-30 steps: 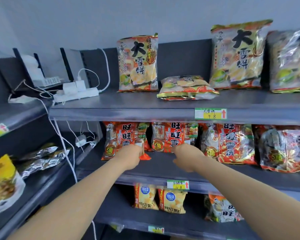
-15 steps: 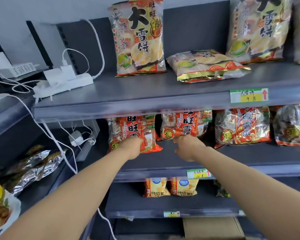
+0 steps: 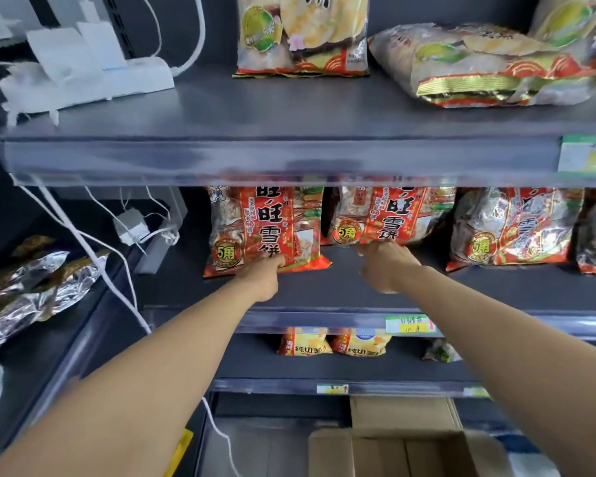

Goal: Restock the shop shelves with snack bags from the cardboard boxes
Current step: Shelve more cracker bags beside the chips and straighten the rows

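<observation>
Two red snack bags stand side by side on the middle shelf (image 3: 324,292). My left hand (image 3: 263,276) pinches the bottom edge of the left red bag (image 3: 255,228). Just to its right, the bottom edge of the second red bag (image 3: 393,215) is gripped by my right hand (image 3: 386,266). Both arms reach in under the upper shelf (image 3: 186,160), whose front lip hides the bags' tops. An open cardboard box (image 3: 403,449) sits on the floor below the shelves; its contents are not visible.
More red bags (image 3: 510,228) stand to the right. Large pale snack bags (image 3: 303,32) occupy the upper shelf beside a white power strip (image 3: 83,77) with trailing cables. Yellow bags (image 3: 303,344) are on the lower shelf. Foil bags (image 3: 38,287) lie on the left-hand shelf.
My view has dropped and moved closer to the shelves, bringing the cardboard box into sight. Both hands have stayed at the bottoms of the two red bags.
</observation>
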A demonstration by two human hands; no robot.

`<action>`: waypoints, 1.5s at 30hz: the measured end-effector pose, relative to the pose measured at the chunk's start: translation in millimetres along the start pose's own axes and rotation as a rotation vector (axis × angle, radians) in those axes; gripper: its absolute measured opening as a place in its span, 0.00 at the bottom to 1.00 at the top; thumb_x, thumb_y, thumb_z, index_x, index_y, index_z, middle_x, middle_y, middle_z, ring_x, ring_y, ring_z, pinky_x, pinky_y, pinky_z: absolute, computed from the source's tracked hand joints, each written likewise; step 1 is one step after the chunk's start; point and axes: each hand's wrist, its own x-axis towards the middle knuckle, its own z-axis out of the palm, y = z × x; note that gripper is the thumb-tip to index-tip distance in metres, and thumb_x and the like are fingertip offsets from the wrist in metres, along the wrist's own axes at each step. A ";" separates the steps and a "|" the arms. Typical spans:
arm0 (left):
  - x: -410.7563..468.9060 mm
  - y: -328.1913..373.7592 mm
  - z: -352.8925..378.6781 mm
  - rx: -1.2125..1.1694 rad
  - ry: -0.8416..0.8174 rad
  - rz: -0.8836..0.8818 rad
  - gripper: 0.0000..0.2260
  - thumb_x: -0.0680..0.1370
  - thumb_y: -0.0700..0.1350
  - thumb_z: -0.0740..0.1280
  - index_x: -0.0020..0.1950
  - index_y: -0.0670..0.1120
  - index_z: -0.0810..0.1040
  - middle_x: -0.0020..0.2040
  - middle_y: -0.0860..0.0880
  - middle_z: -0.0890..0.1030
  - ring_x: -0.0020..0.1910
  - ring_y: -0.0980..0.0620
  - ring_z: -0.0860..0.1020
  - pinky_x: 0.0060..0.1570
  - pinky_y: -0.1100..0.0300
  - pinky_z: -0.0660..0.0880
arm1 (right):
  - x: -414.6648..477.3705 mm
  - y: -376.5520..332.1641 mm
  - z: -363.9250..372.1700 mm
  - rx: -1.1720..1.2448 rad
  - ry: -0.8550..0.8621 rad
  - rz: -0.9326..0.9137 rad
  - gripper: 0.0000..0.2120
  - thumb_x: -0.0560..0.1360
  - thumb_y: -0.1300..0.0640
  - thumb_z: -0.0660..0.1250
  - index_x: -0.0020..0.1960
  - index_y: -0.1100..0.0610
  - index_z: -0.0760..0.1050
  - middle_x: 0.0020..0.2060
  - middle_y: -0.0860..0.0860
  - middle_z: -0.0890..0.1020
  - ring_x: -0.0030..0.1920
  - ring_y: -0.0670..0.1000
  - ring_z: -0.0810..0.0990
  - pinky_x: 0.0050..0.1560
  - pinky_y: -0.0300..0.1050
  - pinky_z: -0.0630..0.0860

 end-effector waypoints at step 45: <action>37.9 86.4 -16.6 0.006 0.019 0.272 0.17 0.79 0.37 0.60 0.68 0.44 0.70 0.65 0.42 0.73 0.61 0.43 0.74 0.57 0.54 0.72 | 26.6 57.7 1.6 0.016 0.093 0.163 0.21 0.75 0.58 0.60 0.67 0.53 0.68 0.65 0.54 0.71 0.68 0.58 0.65 0.67 0.55 0.62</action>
